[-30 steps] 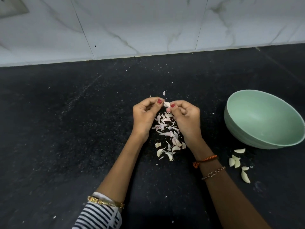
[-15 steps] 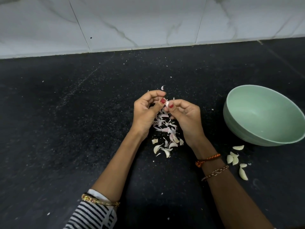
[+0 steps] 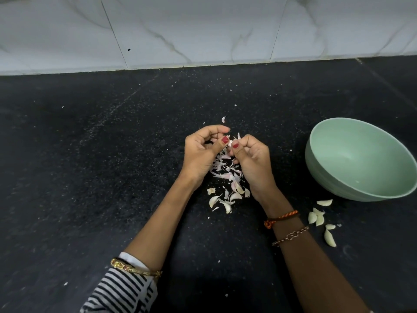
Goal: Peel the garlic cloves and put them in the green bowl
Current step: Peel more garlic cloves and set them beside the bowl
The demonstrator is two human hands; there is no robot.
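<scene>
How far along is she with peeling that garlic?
Partway. A pile of skins on the counter shows peeling done, and several cloves lie beside the green bowl. Both hands, left hand and right hand, pinch a clove between them. The bowl looks empty, so the cloves still need putting in.

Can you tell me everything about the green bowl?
The green bowl is pale mint green, round and deep, with a smooth matte look like plastic or melamine, and faint ridges around its outside. It sits on the black countertop at the right and looks tipped toward the camera. Its inside shows no garlic. Neither hand touches it. A few whitish garlic cloves lie on the counter just in front of it.
</scene>
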